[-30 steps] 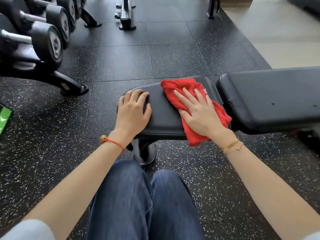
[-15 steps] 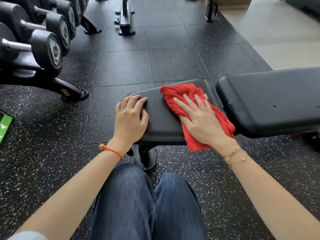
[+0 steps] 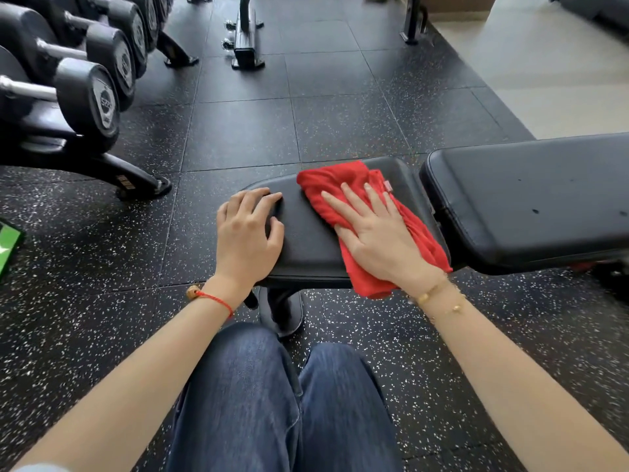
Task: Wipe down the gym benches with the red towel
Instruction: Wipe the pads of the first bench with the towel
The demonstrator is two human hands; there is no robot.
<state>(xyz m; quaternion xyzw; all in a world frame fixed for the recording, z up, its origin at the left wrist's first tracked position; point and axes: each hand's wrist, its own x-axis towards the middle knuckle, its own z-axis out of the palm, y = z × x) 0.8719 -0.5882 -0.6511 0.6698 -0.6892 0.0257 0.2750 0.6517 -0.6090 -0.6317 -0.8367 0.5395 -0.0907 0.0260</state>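
A black padded gym bench stands in front of me, with a small seat pad [image 3: 306,240] and a longer back pad [image 3: 531,195] running off to the right. The red towel [image 3: 333,185] lies crumpled across the right half of the seat pad and hangs over its near edge. My right hand [image 3: 377,236] presses flat on the towel, fingers straight and spread. My left hand [image 3: 248,236] rests on the left end of the seat pad, fingers bent over its rounded edge.
A dumbbell rack [image 3: 78,97] with several black dumbbells stands at the left. Metal machine feet [image 3: 245,46] stand on the speckled rubber floor farther back. A green object [image 3: 8,243] lies at the left edge. My knees in blue jeans [image 3: 272,403] are just below the bench.
My right hand and the towel have slid a little toward the far edge of the seat pad. My left hand stays on the pad's left end.
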